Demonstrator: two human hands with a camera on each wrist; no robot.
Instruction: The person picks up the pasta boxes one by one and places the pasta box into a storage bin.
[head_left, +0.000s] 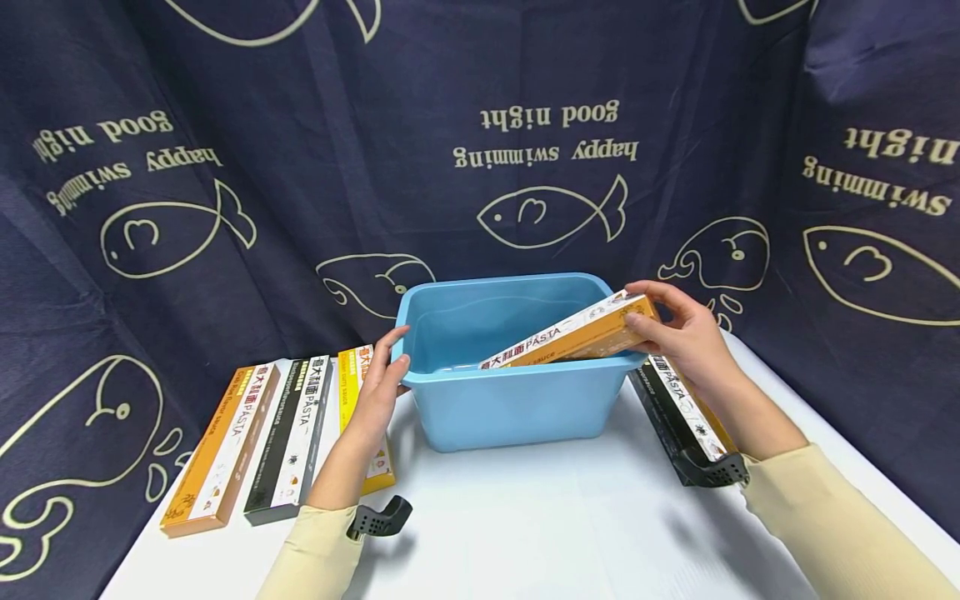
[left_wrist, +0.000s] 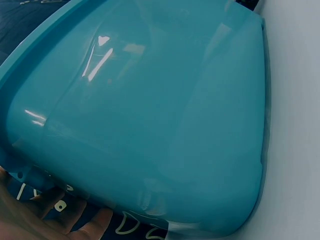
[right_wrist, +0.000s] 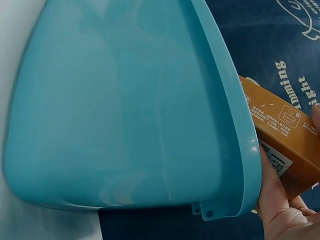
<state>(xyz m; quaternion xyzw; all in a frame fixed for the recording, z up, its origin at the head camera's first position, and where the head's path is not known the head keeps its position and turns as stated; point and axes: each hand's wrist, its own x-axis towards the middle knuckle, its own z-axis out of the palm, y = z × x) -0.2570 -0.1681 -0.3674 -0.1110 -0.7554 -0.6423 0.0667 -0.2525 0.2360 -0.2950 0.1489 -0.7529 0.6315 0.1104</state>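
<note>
Curtain (head_left: 337, 125) at twelve! Right hand (head_left: 681, 333) pinches box (head_left: 573, 337) by its two-o'clock end, smart hold: likely light, stiff; left hand (head_left: 377, 387) grips tub (head_left: 517, 410), nine o'clock.

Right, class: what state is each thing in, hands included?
Light-blue rectangular plastic bin: upright, open-topped.
Held long orange-and-white carton: tilted, one end inside bin.
Left hand: gripping bin rim.
Right hand: gripping tilted carton.
Far-left long orange-and-white carton: lying flat.
Left long black-and-white carton: lying flat.
Long yellow-and-white carton: flat, partly hidden.
Right-side long black-and-white carton: flat, partly hidden.
Navy fish-print cloth: hanging.
</note>
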